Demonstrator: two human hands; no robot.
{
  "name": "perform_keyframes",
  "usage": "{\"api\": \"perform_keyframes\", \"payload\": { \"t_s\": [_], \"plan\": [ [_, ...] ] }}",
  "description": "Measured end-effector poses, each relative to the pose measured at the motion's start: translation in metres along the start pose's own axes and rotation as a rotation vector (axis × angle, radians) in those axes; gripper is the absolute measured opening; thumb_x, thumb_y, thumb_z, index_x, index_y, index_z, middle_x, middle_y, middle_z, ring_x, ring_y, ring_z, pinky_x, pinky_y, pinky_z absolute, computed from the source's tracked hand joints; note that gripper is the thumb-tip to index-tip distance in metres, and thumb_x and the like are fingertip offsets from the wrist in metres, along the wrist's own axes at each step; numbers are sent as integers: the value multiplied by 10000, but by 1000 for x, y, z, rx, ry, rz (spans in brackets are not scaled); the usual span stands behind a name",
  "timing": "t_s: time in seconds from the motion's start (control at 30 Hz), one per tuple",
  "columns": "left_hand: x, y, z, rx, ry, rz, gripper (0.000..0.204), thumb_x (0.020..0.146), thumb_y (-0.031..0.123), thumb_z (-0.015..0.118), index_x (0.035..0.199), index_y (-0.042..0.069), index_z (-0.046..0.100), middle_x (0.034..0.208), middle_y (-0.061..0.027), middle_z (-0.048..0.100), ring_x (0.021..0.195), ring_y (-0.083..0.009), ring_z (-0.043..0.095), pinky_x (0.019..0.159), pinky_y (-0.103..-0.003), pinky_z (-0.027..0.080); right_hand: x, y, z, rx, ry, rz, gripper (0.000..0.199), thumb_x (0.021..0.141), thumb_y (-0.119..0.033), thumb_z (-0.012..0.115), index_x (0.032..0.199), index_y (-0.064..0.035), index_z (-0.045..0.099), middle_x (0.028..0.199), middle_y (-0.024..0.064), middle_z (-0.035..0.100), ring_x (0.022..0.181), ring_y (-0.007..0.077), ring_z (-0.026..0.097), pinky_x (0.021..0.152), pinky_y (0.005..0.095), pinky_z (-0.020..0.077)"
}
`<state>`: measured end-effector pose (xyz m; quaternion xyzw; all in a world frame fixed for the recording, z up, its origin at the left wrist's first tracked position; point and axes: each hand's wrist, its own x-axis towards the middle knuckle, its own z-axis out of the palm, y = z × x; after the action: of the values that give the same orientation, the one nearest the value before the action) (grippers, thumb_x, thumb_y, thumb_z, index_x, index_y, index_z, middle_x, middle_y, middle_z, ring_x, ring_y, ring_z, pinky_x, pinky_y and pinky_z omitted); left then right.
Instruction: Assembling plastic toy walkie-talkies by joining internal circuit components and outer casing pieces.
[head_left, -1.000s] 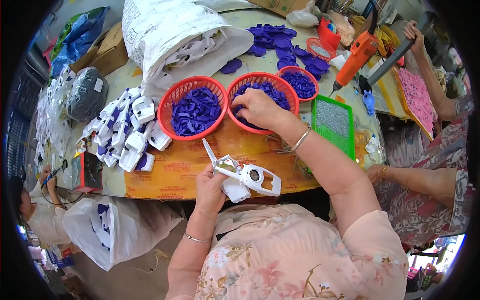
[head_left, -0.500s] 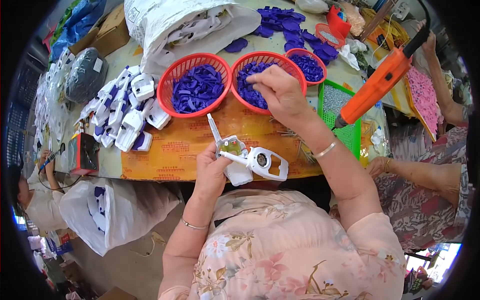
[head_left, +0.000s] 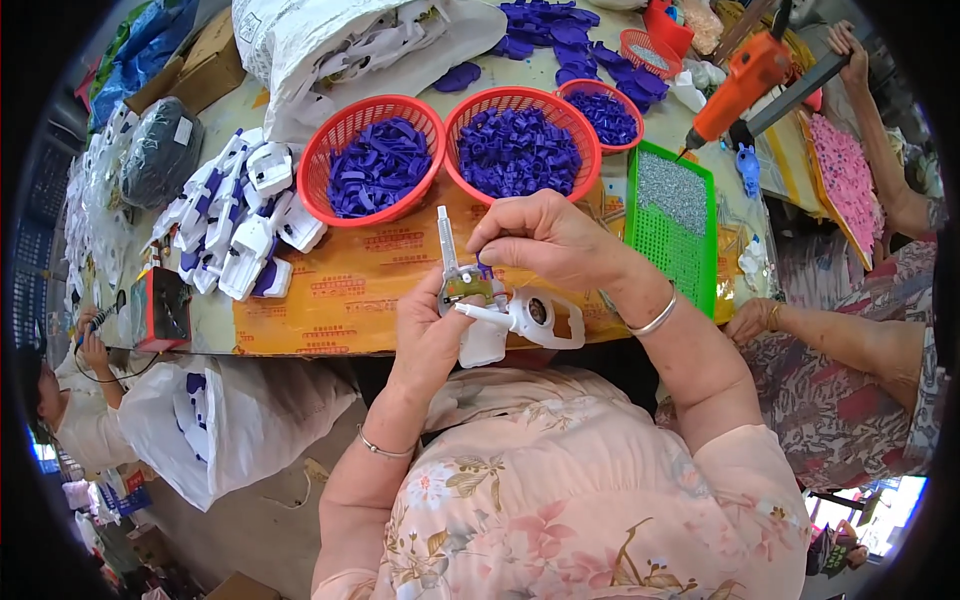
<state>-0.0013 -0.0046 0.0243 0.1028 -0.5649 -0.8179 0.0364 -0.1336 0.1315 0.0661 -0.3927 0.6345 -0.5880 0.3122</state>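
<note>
My left hand [head_left: 425,325] grips a partly assembled white plastic housing [head_left: 485,342], shaped like a toy gun. It has a long pale stem sticking up, a greenish part inside, a round dark-centred piece and a loop-shaped handle. Just above it, my right hand [head_left: 550,235] is closed in a pinch on a small purple plastic part [head_left: 485,266], which is at the housing's upper edge. The fingers partly cover that part. Beyond my right hand stands a red basket [head_left: 592,165] full of small purple parts.
Another red basket [head_left: 308,165] of purple pieces and a pile of white-and-purple housings [head_left: 240,220] lie left. Rightward are a small red basket [head_left: 636,140], a green tray [head_left: 712,230] of small metal pieces and a hanging orange electric screwdriver [head_left: 740,90]. Co-workers' hands [head_left: 755,322] show at the right.
My right hand has come back from the middle red basket to the housing, now with a small purple part. The orange screwdriver has swung farther away, and a co-worker's raised hand has shifted.
</note>
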Motion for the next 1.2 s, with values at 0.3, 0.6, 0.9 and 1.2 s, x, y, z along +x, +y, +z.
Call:
{"api": "perform_keyframes", "payload": {
  "t_s": [0.3,0.6,0.9,1.2],
  "plan": [
    [0,2,2,-24,20,-17,229,825,11,558,1051,0,601,907,-43,655,786,-75,607,697,-222,498,0,10,4,13,43,6,84,830,-28,594,860,29,648,694,-13,600,643,31,513,566,203,421],
    [0,-2,2,-36,17,-22,218,833,28,547,1045,6,595,893,-33,648,761,-57,590,662,-206,480,-4,14,6,52,63,5,89,841,-28,586,881,25,645,703,-14,591,624,28,500,539,200,410],
    [-2,-3,3,33,12,7,195,839,33,545,1027,13,595,883,-9,632,743,-43,568,635,-197,462,-10,17,12,-253,113,-129,94,823,-8,593,907,14,630,800,36,591,740,110,549,668,246,445],
    [-3,-8,1,-66,-2,-58,254,829,10,545,1080,5,579,908,-35,643,764,-80,600,671,-226,494,-17,37,15,-197,152,-250,135,818,9,614,951,7,636,844,28,559,755,105,529,673,247,444]
  ]
}}
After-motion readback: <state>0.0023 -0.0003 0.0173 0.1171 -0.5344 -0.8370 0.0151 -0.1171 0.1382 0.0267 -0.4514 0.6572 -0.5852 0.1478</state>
